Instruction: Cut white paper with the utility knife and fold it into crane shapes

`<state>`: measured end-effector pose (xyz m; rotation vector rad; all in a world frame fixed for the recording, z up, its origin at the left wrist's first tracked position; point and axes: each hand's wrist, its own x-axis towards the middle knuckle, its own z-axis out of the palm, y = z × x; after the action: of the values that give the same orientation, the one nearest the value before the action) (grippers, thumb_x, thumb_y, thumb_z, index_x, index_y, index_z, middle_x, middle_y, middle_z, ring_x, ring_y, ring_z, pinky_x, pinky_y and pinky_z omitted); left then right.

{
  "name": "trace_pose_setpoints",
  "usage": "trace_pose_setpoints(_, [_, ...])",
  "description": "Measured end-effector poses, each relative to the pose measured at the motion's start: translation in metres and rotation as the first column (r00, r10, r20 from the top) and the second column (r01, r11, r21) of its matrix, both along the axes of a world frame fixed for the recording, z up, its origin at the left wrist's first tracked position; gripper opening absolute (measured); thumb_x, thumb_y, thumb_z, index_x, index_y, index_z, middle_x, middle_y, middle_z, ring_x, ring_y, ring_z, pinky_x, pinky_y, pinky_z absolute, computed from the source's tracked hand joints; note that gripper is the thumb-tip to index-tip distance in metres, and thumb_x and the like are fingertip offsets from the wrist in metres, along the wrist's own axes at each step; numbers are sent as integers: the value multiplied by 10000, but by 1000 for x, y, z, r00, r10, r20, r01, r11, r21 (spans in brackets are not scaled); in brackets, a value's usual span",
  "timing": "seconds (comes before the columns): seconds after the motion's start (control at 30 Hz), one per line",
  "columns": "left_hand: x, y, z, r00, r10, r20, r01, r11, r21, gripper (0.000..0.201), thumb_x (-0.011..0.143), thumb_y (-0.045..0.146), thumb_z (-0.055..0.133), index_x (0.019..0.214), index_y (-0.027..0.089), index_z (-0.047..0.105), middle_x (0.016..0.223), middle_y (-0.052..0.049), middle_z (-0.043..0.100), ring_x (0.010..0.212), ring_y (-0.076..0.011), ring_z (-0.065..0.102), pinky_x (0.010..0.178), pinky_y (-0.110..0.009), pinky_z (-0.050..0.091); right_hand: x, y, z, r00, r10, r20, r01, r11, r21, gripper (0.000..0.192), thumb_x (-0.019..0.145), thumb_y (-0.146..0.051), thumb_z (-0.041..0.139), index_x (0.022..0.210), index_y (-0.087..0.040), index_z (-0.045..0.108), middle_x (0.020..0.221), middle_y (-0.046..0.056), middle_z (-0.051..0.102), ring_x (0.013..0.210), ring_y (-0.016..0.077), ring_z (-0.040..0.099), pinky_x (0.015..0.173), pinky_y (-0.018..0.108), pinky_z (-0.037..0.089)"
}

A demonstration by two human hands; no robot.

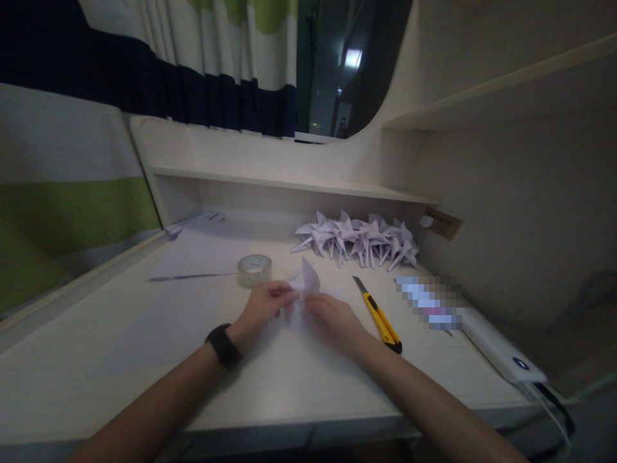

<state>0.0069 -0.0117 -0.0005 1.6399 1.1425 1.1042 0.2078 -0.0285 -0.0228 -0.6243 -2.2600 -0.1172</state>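
Between my two hands is a white paper pinwheel (310, 276), one curved blade standing up above the fingers. My left hand (267, 305), with a dark watch (224, 346) on its wrist, pinches the pinwheel near its middle. From the other side my right hand (335, 318) closes its fingers on the same spot, so the pinwheel's centre is mostly hidden. Just behind my left hand sits a roll of clear tape (254, 271). A yellow utility knife (380, 320), its blade out, lies to the right of my right hand.
Several finished paper pinwheels (361, 238) are heaped at the back right. White paper sheets (195, 251) lie at the left. On the right are a blurred-out flat object (429, 302), a white power bank (499, 344) with cables, and a wall socket (442, 223). A low shelf (289, 182) spans the back.
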Motion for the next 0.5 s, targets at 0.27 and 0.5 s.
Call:
trace_pose_setpoints(0.27, [-1, 2, -5, 999, -35, 14, 35, 999, 12, 270, 751, 402, 613, 685, 140, 635, 556, 7, 548, 471, -100, 456, 434, -206, 330, 1, 1, 0, 1000, -2, 7, 1, 1000, 7, 280, 849, -101, 486, 1109, -170, 563, 1088, 127, 650, 991, 204, 636, 817, 322, 550])
trace_pose_setpoints(0.5, [-1, 2, -4, 997, -70, 16, 70, 997, 11, 291, 756, 410, 604, 631, 149, 579, 539, 20, 514, 454, -91, 425, 424, -206, 303, 0, -1, -1, 998, -60, 25, 59, 997, 51, 285, 848, -134, 485, 1119, -180, 563, 1094, 109, 669, 977, 203, 650, 818, 326, 543])
